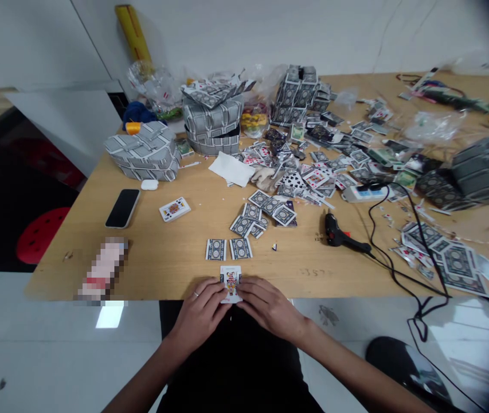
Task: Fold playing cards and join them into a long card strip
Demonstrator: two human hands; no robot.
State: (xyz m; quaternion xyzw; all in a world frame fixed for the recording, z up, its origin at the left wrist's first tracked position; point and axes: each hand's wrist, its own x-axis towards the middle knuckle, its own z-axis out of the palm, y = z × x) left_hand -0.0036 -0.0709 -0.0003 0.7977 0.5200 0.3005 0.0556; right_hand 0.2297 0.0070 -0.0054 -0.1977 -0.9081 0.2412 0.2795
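Note:
At the table's front edge lies a face-up playing card (231,281) with a court figure on it. My left hand (203,307) grips its left side, fingers on top and thumb below. On the opposite side, the fingers of my right hand (268,304) are closed over the card's right edge. Strips of dark patterned back show along both sides of the card. Just beyond it, two folded cards (216,249) (240,248) rest back side up, side by side. Farther off is a loose pile of folded cards (253,219).
A card stack (175,209), a black phone (122,208) and a white earbud case (149,184) lie left. A glue gun (339,234) with a black cable lies right, near a power strip (365,193). Woven card boxes (143,152) and scattered cards (325,178) cover the back.

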